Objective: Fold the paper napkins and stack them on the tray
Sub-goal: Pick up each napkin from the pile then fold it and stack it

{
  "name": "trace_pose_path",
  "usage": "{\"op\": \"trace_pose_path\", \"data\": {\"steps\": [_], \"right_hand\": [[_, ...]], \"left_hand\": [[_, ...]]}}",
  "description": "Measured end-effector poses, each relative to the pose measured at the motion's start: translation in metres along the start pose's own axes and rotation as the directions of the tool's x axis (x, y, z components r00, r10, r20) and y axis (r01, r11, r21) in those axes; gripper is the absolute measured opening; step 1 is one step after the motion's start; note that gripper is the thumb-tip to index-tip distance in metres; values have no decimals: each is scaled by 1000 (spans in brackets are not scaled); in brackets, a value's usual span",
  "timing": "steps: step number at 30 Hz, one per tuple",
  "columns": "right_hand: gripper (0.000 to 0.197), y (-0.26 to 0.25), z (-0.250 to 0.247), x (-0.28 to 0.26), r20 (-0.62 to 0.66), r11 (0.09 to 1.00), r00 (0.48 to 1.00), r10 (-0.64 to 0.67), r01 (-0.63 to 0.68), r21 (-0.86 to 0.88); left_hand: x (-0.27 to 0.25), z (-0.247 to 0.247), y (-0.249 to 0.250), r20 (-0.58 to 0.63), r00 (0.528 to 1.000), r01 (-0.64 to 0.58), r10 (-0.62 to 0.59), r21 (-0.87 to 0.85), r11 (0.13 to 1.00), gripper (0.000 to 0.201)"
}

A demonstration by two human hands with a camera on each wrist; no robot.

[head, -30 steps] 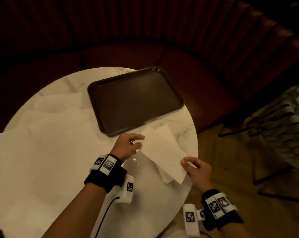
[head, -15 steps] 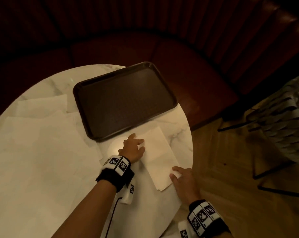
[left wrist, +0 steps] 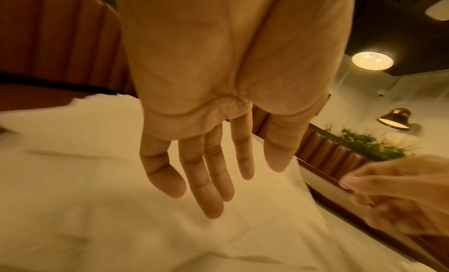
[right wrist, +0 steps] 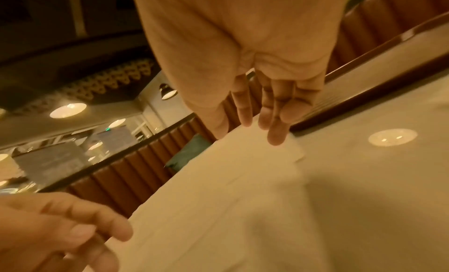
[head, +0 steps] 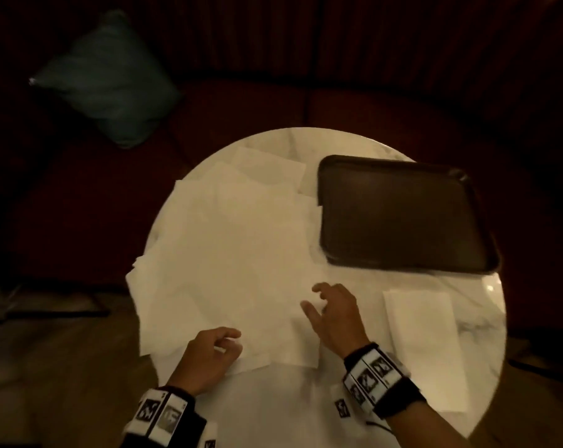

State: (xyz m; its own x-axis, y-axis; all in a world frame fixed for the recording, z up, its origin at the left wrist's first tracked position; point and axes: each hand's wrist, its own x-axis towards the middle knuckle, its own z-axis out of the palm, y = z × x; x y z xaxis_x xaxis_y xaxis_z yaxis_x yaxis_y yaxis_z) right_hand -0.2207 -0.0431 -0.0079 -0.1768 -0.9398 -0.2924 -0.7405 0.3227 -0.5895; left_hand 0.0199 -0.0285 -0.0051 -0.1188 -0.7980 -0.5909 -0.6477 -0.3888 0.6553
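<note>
A dark brown tray [head: 403, 215] sits bare at the back right of the round marble table [head: 290, 409]. One folded white napkin [head: 422, 337] lies on the table in front of it, apart from both hands. A loose pile of unfolded napkins [head: 235, 253] covers the table's left half. My left hand [head: 233, 342] hovers over the pile's near edge with its fingers [left wrist: 213, 180] relaxed and holding nothing. My right hand [head: 312, 297] hangs spread just above the pile's right side, fingers [right wrist: 262, 122] loose over a napkin corner [right wrist: 279, 153].
A dark red upholstered bench curves round the table's far side, with a teal cushion [head: 109, 82] on it at the left. Wooden floor [head: 63, 350] lies beyond the table's near left edge. The napkin pile overhangs that left edge.
Both hands have let go of the folded napkin, which now lies on the table at the right. They have moved left to the unfolded pile, and the view has swung left.
</note>
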Motion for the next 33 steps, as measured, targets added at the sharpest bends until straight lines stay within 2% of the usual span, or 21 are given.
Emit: {"op": "trace_pose_path", "data": {"steps": [2, 5, 8, 10, 12, 14, 16, 17, 19, 21, 23, 24, 26, 27, 28, 31, 33], "right_hand": [[56, -28, 25, 34, 77, 999, 997, 3, 1, -48], [80, -70, 56, 77, 110, 987, 992, 62, -44, -157], [97, -95, 74, 101, 140, 957, 977, 161, -120, -264], [101, -101, 83, 106, 168, 926, 964, 204, -134, -353], [97, -100, 91, 108, 186, 928, 957, 224, -151, -341], [79, -98, 95, 108, 194, 949, 953, 233, -179, -261], [62, -97, 93, 107, 146, 954, 962, 230, -194, -228], [61, -97, 91, 106, 95, 950, 971, 221, -192, -244], [74, -96, 83, 111, 3, 934, 975, 222, -211, -289], [83, -93, 72, 119, -4, 923, 962, 275, -265, -281], [81, -91, 64, 124, 16, 911, 958, 286, -267, -316], [77, -93, 62, 123, 2, 913, 971, 238, -223, -342], [65, -96, 67, 118, -51, 941, 997, 62, -76, -328], [60, -99, 71, 114, -30, 955, 1000, 7, -16, -296], [58, -101, 76, 111, 41, 963, 999, 11, 1, -268], [65, -102, 91, 105, 286, 963, 945, 157, -82, -259], [60, -100, 96, 105, 322, 969, 934, 154, -79, -234]], "left_hand": [[-5, -11, -19, -33, 999, 27, -28, -16, 999, 15], [-10, -29, -47, -73, 993, 82, -88, -82, 993, 17], [-11, -37, -64, -72, 992, 101, -107, -84, 991, 37], [-10, -40, -70, -64, 992, 102, -106, -62, 993, 51], [-9, -42, -72, -22, 994, 109, -111, -56, 992, 57], [-9, -44, -71, 24, 994, 112, -111, -56, 992, 57], [-10, -45, -70, 55, 994, 97, -95, -34, 995, 55], [-11, -45, -69, 57, 994, 90, -88, -35, 995, 55], [-11, -46, -69, 49, 995, 94, -92, -47, 994, 54], [-11, -46, -72, 45, 994, 106, -104, -53, 993, 53], [-10, -46, -75, 33, 994, 103, -101, -58, 993, 53], [-11, -45, -76, 28, 995, 102, -100, -61, 993, 53], [-11, -45, -76, 18, 995, 96, -95, -70, 993, 52], [-11, -44, -76, 14, 995, 97, -97, -75, 992, 52], [-11, -43, -76, 10, 995, 101, -101, -78, 992, 52], [-9, -42, -75, -6, 994, 109, -110, -75, 991, 50], [-7, -42, -76, -15, 994, 103, -105, -67, 992, 49]]}}
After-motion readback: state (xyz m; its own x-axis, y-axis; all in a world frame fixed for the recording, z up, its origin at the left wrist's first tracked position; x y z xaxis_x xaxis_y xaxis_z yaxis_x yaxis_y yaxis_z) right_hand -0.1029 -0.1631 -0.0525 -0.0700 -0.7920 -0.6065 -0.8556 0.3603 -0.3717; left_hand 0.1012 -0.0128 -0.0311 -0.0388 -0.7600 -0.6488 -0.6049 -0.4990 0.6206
